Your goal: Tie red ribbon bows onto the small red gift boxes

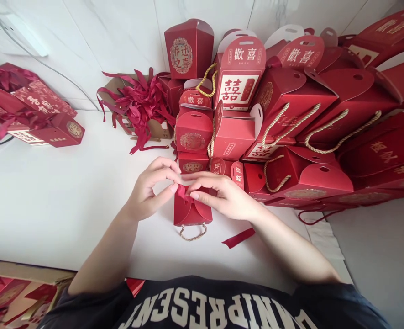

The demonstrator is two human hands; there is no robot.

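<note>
A small red gift box (192, 212) with a gold rope handle (192, 237) stands on the white table in front of me. On its top is a crimson ribbon (184, 193), gathered between my hands. My left hand (155, 187) pinches the ribbon at its left side, thumb against fingertips. From the right, my right hand (222, 194) closes thumb and fingers on the ribbon too. The fingers hide part of the box top and the ribbon's shape. To the right of the box lies a loose piece of ribbon (238, 238).
Stacked red gift boxes (297, 173) fill the right and back of the white table (85, 201). An open cardboard box (159, 129) with a heap of crimson ribbons (142, 103) stands behind. Ribboned boxes (51, 128) sit at far left; a carton (27, 272) is below left.
</note>
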